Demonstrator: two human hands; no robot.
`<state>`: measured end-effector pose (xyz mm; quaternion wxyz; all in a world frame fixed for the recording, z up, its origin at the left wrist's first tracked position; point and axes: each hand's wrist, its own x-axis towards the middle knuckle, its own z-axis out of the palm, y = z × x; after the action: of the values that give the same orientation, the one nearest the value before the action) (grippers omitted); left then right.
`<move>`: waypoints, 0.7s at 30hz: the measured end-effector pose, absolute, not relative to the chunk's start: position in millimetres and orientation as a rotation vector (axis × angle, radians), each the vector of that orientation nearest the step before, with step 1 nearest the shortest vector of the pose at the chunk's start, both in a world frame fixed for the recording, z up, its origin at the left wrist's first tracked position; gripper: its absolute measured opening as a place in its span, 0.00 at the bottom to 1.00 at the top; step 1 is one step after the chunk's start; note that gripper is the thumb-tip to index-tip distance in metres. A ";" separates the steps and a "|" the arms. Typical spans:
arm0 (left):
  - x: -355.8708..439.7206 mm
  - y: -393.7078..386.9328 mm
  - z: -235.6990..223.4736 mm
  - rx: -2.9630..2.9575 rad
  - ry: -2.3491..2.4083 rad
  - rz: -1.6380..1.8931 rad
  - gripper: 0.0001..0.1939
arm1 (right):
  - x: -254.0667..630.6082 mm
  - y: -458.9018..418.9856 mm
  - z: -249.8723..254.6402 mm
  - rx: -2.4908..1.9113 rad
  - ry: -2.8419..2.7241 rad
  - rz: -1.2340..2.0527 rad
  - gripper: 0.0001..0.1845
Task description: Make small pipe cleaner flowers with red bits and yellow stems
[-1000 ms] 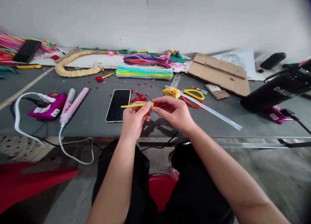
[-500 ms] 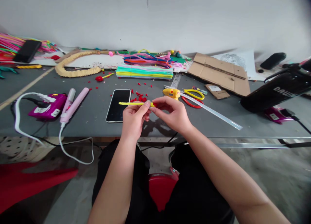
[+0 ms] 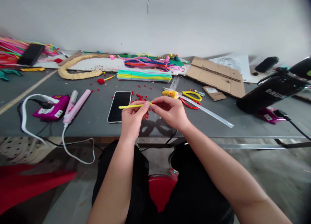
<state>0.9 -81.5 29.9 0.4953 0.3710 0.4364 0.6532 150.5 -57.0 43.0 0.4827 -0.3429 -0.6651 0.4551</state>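
Note:
My left hand [image 3: 135,116] pinches a yellow pipe cleaner [image 3: 130,106], whose free end points left over a phone [image 3: 116,108] lying on the table. My right hand [image 3: 170,112] has its fingertips closed at the pipe cleaner's other end; whatever sits under those fingers is mostly hidden. Just beyond both hands are several small red fuzzy bits [image 3: 140,96]. A yellow glue gun [image 3: 170,93] with a long clear glue stick [image 3: 209,112] lies past my right hand, beside yellow-handled pliers [image 3: 192,95] and red-handled pliers [image 3: 190,103].
Bundled pipe cleaners [image 3: 144,75] lie at the back, near a red flower piece on a yellow stem [image 3: 101,81]. Left stand a purple power strip [image 3: 52,108] and a pink styling iron [image 3: 77,105]. Cardboard [image 3: 217,76] and a black bottle [image 3: 269,91] are at right.
The red piece that showed at my right fingertips is now hidden by them. Both hands stay together on the yellow pipe cleaner, and the camera view has shifted slightly.

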 end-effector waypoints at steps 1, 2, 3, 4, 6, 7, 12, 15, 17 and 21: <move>-0.2 -82.0 31.4 0.907 1.059 1.585 0.12 | 149.5 -57.4 45.6 -0.839 -1.626 1.116 0.14; -1.5 -82.7 32.9 0.914 1.063 1.586 0.13 | 148.2 -57.9 48.4 -0.840 -1.630 1.122 0.15; -3.1 -83.6 34.7 0.923 1.069 1.586 0.13 | 146.6 -58.3 51.3 -0.837 -1.632 1.133 0.15; -4.9 -84.5 36.6 0.935 1.078 1.586 0.13 | 144.9 -58.5 54.1 -0.834 -1.633 1.155 0.16; -9.5 -86.0 41.5 0.967 1.109 1.587 0.13 | 141.6 -57.5 58.5 -0.829 -1.623 1.218 0.18; -12.4 -86.2 44.4 0.985 1.132 1.597 0.14 | 140.6 -56.3 59.9 -0.829 -1.614 1.254 0.20; -28.5 -80.0 63.9 0.954 1.172 1.739 0.14 | 150.1 -49.7 60.3 -0.947 -1.761 1.305 0.24; -32.8 -73.2 76.7 0.902 1.147 1.710 0.15 | 165.8 -53.2 63.0 -1.101 -2.051 1.324 0.13; -31.6 -68.9 84.4 0.909 1.111 1.676 0.16 | 176.6 -58.5 67.6 -1.249 -2.160 1.328 0.17; -27.3 -61.0 94.7 0.983 1.042 1.635 0.17 | 198.3 -64.7 79.6 -1.550 -2.268 1.261 0.27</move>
<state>-27.3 -61.0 94.7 0.4653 0.4004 0.4243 0.6657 198.3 -64.7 79.6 0.0595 -0.5120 -0.7489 0.4164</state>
